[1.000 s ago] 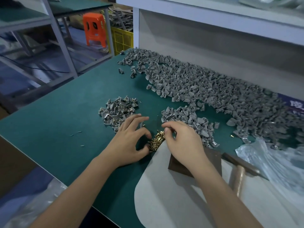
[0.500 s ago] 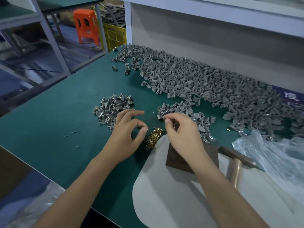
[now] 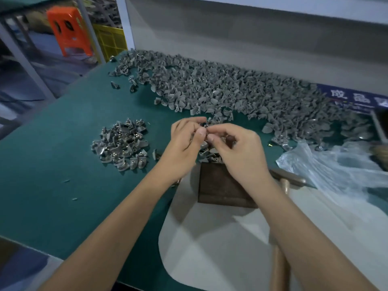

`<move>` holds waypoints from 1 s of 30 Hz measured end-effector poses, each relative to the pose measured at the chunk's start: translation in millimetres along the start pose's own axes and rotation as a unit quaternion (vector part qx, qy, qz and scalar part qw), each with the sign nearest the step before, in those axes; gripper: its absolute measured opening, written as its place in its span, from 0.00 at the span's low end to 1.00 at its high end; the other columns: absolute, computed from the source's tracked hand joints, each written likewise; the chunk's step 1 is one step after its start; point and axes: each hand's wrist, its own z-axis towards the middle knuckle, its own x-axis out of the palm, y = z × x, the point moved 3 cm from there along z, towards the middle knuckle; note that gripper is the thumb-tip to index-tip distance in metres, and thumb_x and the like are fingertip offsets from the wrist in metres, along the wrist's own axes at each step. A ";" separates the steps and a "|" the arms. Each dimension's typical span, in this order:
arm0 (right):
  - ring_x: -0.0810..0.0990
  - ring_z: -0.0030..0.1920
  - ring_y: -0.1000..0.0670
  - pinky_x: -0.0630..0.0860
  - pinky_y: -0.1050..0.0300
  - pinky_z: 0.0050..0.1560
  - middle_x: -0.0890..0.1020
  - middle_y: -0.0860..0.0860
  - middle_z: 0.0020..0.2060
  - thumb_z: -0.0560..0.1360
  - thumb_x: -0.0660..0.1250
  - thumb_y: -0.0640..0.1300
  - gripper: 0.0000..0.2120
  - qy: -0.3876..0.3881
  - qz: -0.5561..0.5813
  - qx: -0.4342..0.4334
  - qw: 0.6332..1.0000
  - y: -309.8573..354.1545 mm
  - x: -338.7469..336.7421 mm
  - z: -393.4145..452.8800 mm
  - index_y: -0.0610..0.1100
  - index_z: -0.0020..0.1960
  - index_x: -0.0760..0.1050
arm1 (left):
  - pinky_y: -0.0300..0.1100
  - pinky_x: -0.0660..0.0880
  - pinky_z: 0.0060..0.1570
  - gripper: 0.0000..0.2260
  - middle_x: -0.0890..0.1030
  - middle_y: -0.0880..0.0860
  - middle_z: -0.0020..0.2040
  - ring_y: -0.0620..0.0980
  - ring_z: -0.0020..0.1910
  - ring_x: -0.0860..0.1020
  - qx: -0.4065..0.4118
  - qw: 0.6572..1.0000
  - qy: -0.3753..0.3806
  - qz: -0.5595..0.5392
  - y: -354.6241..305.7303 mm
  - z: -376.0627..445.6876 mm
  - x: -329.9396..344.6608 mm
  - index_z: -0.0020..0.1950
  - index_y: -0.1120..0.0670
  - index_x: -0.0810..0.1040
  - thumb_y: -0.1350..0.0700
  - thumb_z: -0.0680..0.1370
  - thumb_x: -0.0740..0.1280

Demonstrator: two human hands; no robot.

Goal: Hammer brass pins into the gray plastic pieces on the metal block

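Both hands up over the metal block [image 3: 222, 185], left hand [image 3: 182, 143] and right hand [image 3: 239, 150] pinching a gray plastic piece [image 3: 206, 126] between fingertips; looks like pin-seating. Hammer [image 3: 287, 181] lies untouched beside block. Next: piece onto block, grab hammer

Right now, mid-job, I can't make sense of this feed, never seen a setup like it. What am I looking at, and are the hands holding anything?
There is no machine here: a head-worn camera looks down at a person's two bare hands over a green bench. The left hand and right hand meet above a dark metal block and pinch something small between the fingertips; what it is I cannot tell. A big heap of gray plastic pieces lies along the back wall, with a smaller pile to the left. A hammer lies untouched right of the block, beside a clear plastic bag.
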 end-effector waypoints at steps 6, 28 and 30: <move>0.82 0.46 0.60 0.71 0.69 0.49 0.86 0.59 0.45 0.78 0.74 0.41 0.05 -0.088 -0.030 -0.007 0.996 -17.3 -43.0 -18.2 0.49 0.52 0.86 | 0.32 0.60 0.68 0.11 0.77 0.47 0.64 0.46 0.71 0.67 0.065 0.995 0.073 -0.024 -25.5 26.0 33.7 0.45 0.45 0.77 0.50 0.86 0.60; 0.74 0.30 0.51 0.68 0.59 0.32 0.79 0.60 0.32 0.80 0.65 0.53 0.14 -0.194 -0.085 0.199 0.957 -90.7 -100.1 -41.1 0.55 0.36 0.74 | 0.54 0.71 0.65 0.23 0.75 0.53 0.66 0.57 0.68 0.72 0.027 0.907 0.258 0.331 -33.4 101.3 132.3 0.74 0.46 0.70 0.42 0.80 0.68; 0.73 0.30 0.52 0.67 0.61 0.31 0.78 0.61 0.31 0.80 0.65 0.53 0.14 -0.194 -0.085 0.196 0.957 -89.5 -99.2 -41.4 0.55 0.35 0.73 | 0.54 0.69 0.66 0.21 0.75 0.53 0.65 0.57 0.68 0.71 0.027 0.906 0.256 0.337 -29.7 101.2 135.7 0.73 0.47 0.71 0.46 0.81 0.68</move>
